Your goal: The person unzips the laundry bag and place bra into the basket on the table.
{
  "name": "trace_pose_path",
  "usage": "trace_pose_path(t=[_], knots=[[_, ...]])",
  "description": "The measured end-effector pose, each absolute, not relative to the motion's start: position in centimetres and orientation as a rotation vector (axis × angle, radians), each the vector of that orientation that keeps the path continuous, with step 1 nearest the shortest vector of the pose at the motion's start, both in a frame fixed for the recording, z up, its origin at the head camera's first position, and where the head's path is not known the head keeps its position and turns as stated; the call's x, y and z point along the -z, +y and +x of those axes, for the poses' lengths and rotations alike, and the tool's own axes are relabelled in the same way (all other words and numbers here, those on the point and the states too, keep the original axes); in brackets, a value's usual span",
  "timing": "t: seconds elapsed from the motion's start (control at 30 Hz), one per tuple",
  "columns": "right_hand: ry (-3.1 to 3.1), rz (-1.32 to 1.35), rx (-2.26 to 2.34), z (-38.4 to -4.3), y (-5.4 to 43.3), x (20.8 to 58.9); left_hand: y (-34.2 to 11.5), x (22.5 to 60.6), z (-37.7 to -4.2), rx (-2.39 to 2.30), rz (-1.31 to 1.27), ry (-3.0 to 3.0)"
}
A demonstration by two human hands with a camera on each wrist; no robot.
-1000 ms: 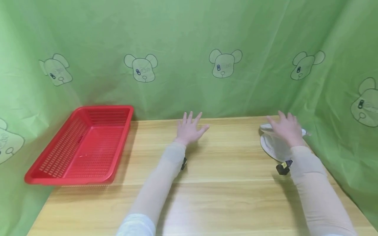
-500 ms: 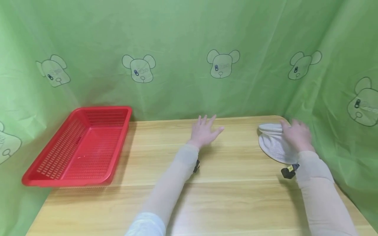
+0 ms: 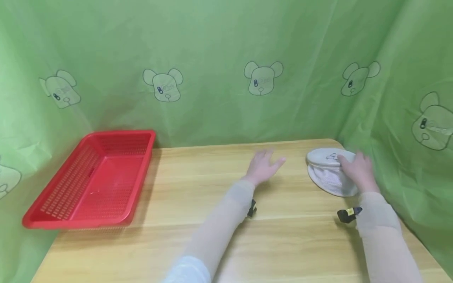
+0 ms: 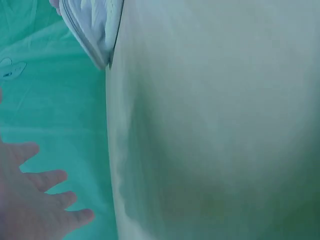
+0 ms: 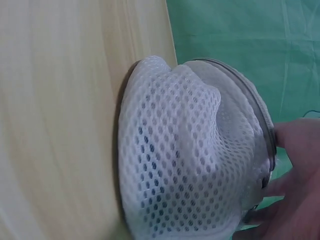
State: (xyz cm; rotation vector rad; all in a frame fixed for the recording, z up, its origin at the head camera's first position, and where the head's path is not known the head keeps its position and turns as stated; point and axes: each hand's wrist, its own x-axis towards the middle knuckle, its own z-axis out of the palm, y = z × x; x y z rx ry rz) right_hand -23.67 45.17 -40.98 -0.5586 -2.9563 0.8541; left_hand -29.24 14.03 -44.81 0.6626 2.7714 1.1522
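A red basket [image 3: 78,224] sits at the left of the wooden tabletop [image 3: 184,184], in front of a green curtain [image 3: 212,110]. Right of it, near the middle, the left hand [image 3: 261,169] reaches over the wood, fingers spread and holding nothing. Farther right, well apart from those fingers, a white mesh bag [image 3: 330,181] lies near the tabletop's far right corner. The right hand [image 3: 360,173] pinches the bag's rim at its right side, fingers partly bent, thumb laid on the pale top. The right wrist view shows a zipper [image 5: 257,110] curving along that rim; only the head view shows the drawing [image 3: 332,156] on the top. The left wrist view catches just part of the bag.
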Motion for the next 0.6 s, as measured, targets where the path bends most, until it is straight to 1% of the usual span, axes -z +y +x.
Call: trace_pose_path(t=[0.23, 0.6], knots=[[-2.946, -0.708, -0.975, -22.6, 45.1, 41.5, 16.3, 45.4, -28.5, -1.365, 0.625, 2.605], [-2.915, -0.758, -1.082, -22.0, 45.2, 42.4, 19.2, 46.1, -27.2, -1.660, 0.393, 2.242]])
